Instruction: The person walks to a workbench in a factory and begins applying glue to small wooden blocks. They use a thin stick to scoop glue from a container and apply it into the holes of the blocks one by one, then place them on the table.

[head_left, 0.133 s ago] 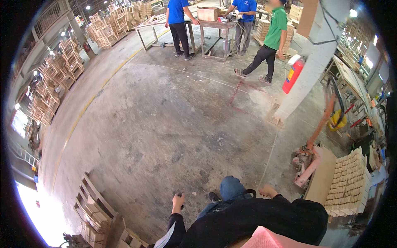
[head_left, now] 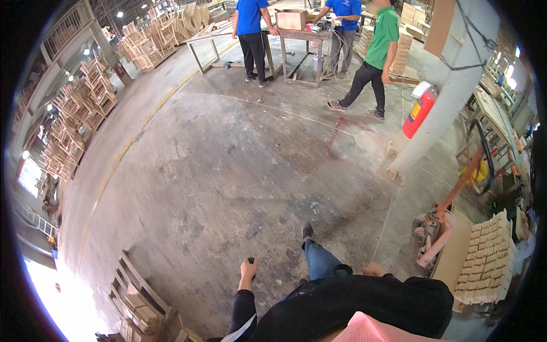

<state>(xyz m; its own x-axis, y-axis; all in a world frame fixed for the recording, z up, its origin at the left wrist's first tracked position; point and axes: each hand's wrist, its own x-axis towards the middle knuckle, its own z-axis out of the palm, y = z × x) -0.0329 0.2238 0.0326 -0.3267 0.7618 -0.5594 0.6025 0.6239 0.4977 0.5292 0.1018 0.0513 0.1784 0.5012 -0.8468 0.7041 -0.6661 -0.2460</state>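
Note:
My left hand [head_left: 248, 270] hangs low in front of me, over the concrete floor. Its fingers are closed around a small black object [head_left: 250, 260], too small to name. To the right of my leg is my right hand [head_left: 374, 269], with its fingers curled in. Whatever it may hold is hidden. A black loop [head_left: 343, 270] lies against my blue trouser leg [head_left: 322, 259], a little left of that hand and apart from it. My dark shoe [head_left: 307, 229] is stretched forward on the floor.
A pallet jack [head_left: 436, 228] stands right, beside stacked wooden pieces [head_left: 484, 259]. A pillar [head_left: 433, 122] carries a red fire extinguisher [head_left: 419, 114]. Wooden pallets [head_left: 137, 296] lie at lower left. Beyond, a person in green [head_left: 383, 45] and two in blue stand near a worktable [head_left: 302, 34].
My leg and shoe have swung forward. The floor, pillar and pallet jack have shifted slightly down and right in the view. Both hands stay low, the left still closed.

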